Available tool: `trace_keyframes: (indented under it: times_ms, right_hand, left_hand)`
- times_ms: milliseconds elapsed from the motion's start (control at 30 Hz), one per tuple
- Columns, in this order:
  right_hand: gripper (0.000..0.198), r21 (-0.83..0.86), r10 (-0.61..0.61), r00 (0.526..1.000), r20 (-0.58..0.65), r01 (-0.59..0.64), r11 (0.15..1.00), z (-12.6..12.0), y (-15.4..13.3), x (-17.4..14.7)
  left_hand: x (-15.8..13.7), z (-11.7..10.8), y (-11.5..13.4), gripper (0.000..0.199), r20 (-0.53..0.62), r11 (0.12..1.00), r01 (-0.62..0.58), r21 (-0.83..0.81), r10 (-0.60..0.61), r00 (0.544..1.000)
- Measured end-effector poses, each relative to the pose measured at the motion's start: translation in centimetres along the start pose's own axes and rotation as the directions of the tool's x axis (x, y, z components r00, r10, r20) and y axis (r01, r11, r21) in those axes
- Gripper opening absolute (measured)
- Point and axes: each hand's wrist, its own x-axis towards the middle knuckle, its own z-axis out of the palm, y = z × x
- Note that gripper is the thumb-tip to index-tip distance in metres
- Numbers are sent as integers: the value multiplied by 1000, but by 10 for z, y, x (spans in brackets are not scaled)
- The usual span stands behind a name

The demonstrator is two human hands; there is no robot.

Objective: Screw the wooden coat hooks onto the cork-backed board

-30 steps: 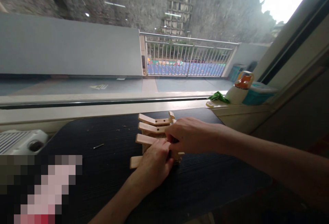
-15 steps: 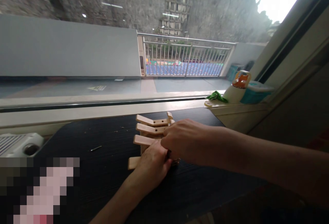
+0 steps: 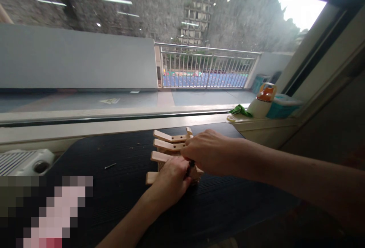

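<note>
On the dark table (image 3: 94, 187) lies a small wooden assembly (image 3: 164, 145) with several pale angled slats pointing left, some with dark screw holes. My left hand (image 3: 172, 174) is closed over its near side, its fingers bent around the wood. Above its right part, my right hand (image 3: 203, 151) forms a fist. Between the two hands shows a thin dark tool (image 3: 190, 166), apparently gripped by my right hand. Its kind and tip are hidden by my fingers. Much of the assembly's right side is covered too.
A thin metal piece (image 3: 110, 166) lies on the table left of the assembly. On the window sill stand a white bottle with an orange top (image 3: 261, 103), a teal box (image 3: 283, 107) and a green cloth (image 3: 241, 110). A white slotted appliance (image 3: 27, 161) is at the left.
My right hand has turned slightly, and more of the dark tool now shows between my hands. The whole view has shifted a little; my left hand stays on the wood.
</note>
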Motion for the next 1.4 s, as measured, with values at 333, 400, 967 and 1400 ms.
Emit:
trace_keyframes:
  times_ms: [333,400,967,1400]
  right_hand:
    - [14,128,31,996,-87,-19,992,24,13,-1]
    - [17,159,81,989,-126,-60,985,29,17,-4]
    - [3,112,-113,970,-214,139,984,30,8,-1]
    - [15,113,60,978,-201,-37,993,27,11,-31]
  left_hand:
    - [-2,0,-1,19,32,999,43,-12,-42,999]
    - [-2,1,-2,20,41,999,41,-1,-41,998]
    - [-4,-2,-1,25,17,996,62,-69,-61,998]
    - [-2,-18,4,17,129,1000,8,10,-9,992]
